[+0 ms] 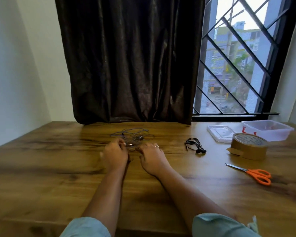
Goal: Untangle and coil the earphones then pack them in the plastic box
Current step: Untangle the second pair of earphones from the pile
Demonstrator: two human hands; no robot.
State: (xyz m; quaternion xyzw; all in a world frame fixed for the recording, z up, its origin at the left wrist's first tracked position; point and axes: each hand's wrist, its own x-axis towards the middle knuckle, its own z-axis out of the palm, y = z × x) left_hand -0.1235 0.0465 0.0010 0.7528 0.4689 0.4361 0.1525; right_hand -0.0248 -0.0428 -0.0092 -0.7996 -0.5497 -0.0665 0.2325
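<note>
Head view: left hand (114, 154) pinches the near edge of the tangled earphones (133, 135), which sprawl beyond both hands; right hand (152, 156) curls on the same edge, grip not discernible. The plastic box (266, 130) stands well right, nearer the right hand.

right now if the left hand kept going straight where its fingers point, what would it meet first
The tangled earphones: the left hand points away from the person, with its fingertips at the tangle's near edge. Beyond that is table, then the curtain, though depth is hard to judge.
</note>
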